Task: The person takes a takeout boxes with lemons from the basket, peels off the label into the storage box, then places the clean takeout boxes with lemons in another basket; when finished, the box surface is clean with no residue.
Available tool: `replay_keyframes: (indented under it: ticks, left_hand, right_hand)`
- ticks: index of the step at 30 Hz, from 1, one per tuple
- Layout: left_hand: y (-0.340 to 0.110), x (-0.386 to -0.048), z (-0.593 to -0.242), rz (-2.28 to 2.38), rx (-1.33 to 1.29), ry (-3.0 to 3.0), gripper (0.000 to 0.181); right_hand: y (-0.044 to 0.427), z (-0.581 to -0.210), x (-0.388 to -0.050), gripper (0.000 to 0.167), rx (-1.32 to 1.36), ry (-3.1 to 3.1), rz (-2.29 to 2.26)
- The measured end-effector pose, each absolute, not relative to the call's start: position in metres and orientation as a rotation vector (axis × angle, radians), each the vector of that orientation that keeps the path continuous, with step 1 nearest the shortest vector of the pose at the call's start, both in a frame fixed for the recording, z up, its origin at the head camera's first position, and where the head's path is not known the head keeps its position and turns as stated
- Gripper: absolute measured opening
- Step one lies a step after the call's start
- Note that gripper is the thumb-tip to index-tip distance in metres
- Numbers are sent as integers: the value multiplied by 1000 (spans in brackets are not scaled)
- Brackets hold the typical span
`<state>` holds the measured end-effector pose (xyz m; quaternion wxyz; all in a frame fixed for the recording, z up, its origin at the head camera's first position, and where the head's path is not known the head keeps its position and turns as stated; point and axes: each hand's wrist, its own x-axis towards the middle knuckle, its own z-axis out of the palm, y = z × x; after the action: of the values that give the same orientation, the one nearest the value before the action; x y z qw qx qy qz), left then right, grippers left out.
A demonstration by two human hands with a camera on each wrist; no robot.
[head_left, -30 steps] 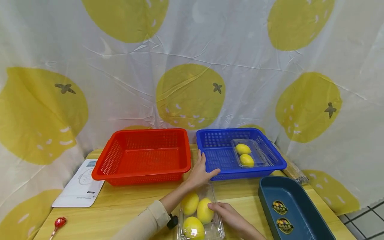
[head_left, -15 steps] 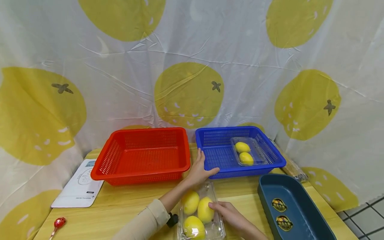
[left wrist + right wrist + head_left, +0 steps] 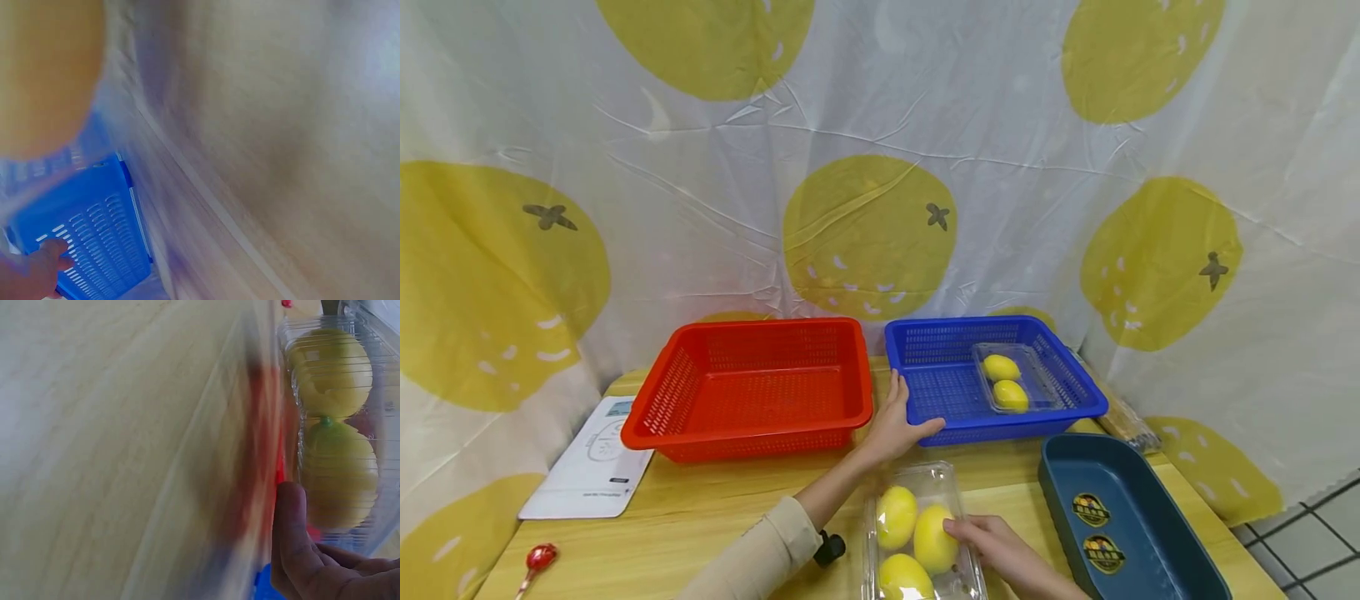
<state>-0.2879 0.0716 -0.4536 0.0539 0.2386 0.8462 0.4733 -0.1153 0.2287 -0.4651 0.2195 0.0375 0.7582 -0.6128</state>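
My left hand (image 3: 897, 427) touches the near-left corner of the blue basket (image 3: 992, 433), thumb at the front and straight fingers along the side. The left wrist view catches part of that basket (image 3: 94, 231). With my right hand (image 3: 1003, 552) I hold the right side of a clear plastic fruit box (image 3: 931, 473), thumb on top beside a yellow lemon (image 3: 936, 540). Several lemons lie inside it. Behind the box's ridged wall, the right wrist view has two lemons (image 3: 340, 472) above my fingers. A second clear box (image 3: 1037, 379) with two lemons lies in the blue basket.
Left of the blue basket stands a red basket (image 3: 767, 392). A white kitchen scale (image 3: 591, 462) and a red lollipop (image 3: 541, 557) are further left. At right is a dark teal tray (image 3: 1138, 517) with round stickers; a wrapped bundle (image 3: 1123, 421) lies behind it.
The clear fruit box in my right hand has shifted slightly to the right, away from my left forearm. My left hand stays at the blue basket's corner.
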Motion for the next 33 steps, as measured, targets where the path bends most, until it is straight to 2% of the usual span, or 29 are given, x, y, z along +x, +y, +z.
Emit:
replay_keyframes:
  ticks: [7,18,27,33]
  left_hand:
    - [70,-286,-450,1431,727,2564,108]
    - [72,-285,-452,1461,700,2556,105]
    - [72,-286,-453,1441,739,2621,108]
    - [73,-288,-456,1461,751,2643,103]
  right_hand:
    - [243,-450,-105,62,145,2070,-1661]
    - [267,-407,-97,57,123,2080,-1622]
    - [287,-368,-115,53,-11,2145,-1597]
    - [300,-342,-138,52,-35,2271,-1477]
